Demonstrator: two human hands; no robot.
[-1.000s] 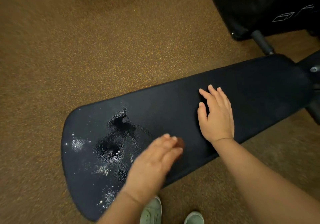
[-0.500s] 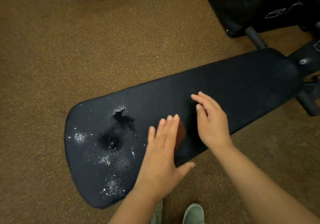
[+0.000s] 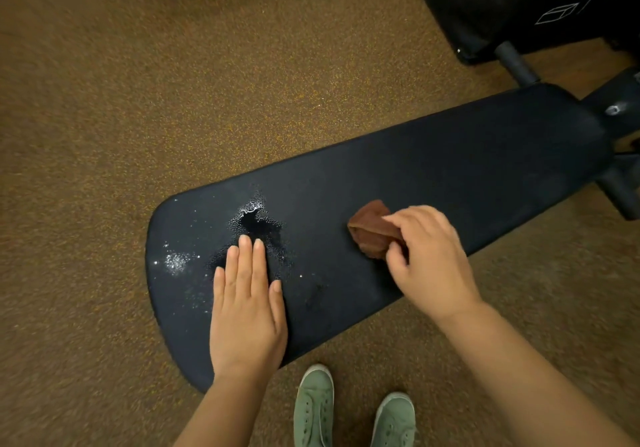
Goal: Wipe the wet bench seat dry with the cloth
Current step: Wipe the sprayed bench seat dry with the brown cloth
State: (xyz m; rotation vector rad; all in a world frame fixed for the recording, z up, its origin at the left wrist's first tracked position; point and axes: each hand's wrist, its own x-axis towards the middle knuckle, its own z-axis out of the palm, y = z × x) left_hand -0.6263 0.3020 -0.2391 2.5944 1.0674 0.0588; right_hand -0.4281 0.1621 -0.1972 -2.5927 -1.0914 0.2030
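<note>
A long black padded bench seat (image 3: 450,176) runs from lower left to upper right. A puddle and droplets of water (image 3: 254,223) lie on its left end. A small brown cloth (image 3: 370,230), crumpled, rests on the seat's middle. My right hand (image 3: 429,259) pinches the cloth's near side with curled fingers. My left hand (image 3: 247,308) lies flat on the seat, palm down, fingers together, its fingertips at the near edge of the wet patch.
Speckled brown floor (image 3: 173,83) surrounds the bench. Black gym equipment (image 3: 519,3) and the bench frame's bars (image 3: 620,187) stand at the upper right. My two green shoes (image 3: 313,408) are on the floor just below the seat's near edge.
My left hand slid left off the cloth and settled flat by the wet patch. My right hand shifted onto the uncovered cloth and gripped it.
</note>
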